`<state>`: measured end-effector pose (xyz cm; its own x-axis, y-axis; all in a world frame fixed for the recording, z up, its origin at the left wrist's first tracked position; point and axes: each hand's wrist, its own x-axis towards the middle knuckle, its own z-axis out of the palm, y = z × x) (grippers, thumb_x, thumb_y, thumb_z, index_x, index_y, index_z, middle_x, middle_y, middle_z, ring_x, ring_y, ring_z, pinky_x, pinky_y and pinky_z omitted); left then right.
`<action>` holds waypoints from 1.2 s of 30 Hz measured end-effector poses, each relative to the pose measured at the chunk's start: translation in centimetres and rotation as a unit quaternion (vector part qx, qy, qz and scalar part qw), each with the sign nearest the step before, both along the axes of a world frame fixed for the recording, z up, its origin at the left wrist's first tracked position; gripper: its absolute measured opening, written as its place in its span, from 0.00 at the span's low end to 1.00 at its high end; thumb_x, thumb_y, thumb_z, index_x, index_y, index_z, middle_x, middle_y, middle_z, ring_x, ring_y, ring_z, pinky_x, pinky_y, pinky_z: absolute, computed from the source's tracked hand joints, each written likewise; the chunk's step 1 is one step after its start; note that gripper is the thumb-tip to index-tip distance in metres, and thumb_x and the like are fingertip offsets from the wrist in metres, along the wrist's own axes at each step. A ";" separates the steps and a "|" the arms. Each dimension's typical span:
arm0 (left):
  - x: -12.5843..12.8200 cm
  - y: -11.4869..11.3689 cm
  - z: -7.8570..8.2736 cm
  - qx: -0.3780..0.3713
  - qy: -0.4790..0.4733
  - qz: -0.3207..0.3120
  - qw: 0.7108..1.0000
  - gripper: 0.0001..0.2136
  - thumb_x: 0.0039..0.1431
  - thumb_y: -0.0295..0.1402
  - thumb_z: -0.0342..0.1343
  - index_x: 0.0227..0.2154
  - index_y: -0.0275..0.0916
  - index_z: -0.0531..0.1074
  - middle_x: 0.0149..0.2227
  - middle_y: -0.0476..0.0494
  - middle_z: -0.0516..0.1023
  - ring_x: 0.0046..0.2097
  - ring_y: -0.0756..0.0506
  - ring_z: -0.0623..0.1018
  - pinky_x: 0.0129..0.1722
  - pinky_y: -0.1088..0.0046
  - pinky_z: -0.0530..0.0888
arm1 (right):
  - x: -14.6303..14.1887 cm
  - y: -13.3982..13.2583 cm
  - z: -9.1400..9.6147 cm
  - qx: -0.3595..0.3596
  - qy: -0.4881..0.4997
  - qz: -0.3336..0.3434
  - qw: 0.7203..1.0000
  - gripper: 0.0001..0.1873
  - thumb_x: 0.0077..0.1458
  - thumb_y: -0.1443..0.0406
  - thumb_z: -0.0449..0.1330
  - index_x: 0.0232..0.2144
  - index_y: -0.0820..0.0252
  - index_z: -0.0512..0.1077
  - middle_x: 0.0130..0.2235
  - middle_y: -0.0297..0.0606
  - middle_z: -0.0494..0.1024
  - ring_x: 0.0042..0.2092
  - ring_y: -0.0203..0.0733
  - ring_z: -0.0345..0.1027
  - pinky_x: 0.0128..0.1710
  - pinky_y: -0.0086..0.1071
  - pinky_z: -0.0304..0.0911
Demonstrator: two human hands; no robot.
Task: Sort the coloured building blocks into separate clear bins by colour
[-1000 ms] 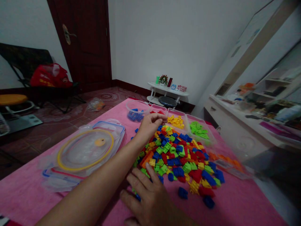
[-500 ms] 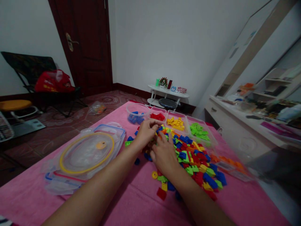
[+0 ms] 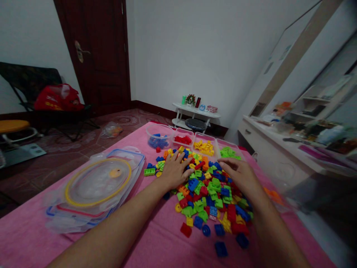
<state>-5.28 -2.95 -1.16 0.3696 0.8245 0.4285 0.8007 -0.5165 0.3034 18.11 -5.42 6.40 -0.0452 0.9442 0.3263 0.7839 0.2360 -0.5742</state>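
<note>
Mixed building blocks [image 3: 199,186] in red, yellow, green, blue and orange lie in a loose pile on the pink cloth [image 3: 150,230]. My left hand [image 3: 175,169] rests on the pile's left part, fingers spread and nothing seen in them. Over its right side is my right hand [image 3: 241,175], fingers stretched leftward, thumb apart; its palm side is hidden. Behind the pile stand clear containers: a round tub with blue blocks [image 3: 158,140], then boxes of red blocks [image 3: 183,140], yellow blocks [image 3: 204,147] and green blocks [image 3: 229,152].
Stacked clear lids [image 3: 97,182] with yellow, red and blue seals lie at the table's left. Orange pieces [image 3: 275,196] sit in a container beyond my right forearm. A cluttered white dresser [image 3: 267,149] stands right; a low white shelf [image 3: 195,108] is behind.
My hands were close together over the back of the pile. They have parted, the right moving well rightward, and the blocks between them now show. The view has shifted slightly.
</note>
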 end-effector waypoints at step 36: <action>-0.4 -0.6 5.0 -0.191 0.025 -0.009 0.981 0.12 0.52 0.34 0.49 0.35 0.42 0.76 0.36 0.46 0.79 0.38 0.44 0.76 0.35 0.73 0.69 | -7.2 -4.0 -1.0 -0.027 -0.260 0.132 0.956 0.09 0.50 0.64 0.60 0.35 0.52 0.76 0.38 0.36 0.76 0.42 0.42 0.68 0.38 0.31 0.56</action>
